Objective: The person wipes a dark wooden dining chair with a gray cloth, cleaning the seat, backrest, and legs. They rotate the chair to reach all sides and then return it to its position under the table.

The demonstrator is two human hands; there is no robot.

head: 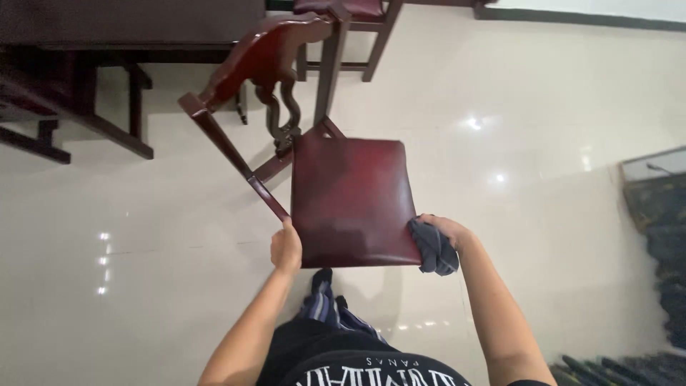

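Observation:
A dark red wooden chair with a padded maroon seat [350,200] stands in front of me, its carved backrest [264,64] pointing away to the upper left. My left hand [286,246] grips the seat's near left corner. My right hand [446,232] presses a bunched dark grey cloth [432,250] against the seat's near right corner.
A glossy cream tile floor [536,214] lies all around. A dark wooden table [86,71] stands at the upper left and another chair [350,21] at the top. A dark patterned rug [661,229] lies at the right edge.

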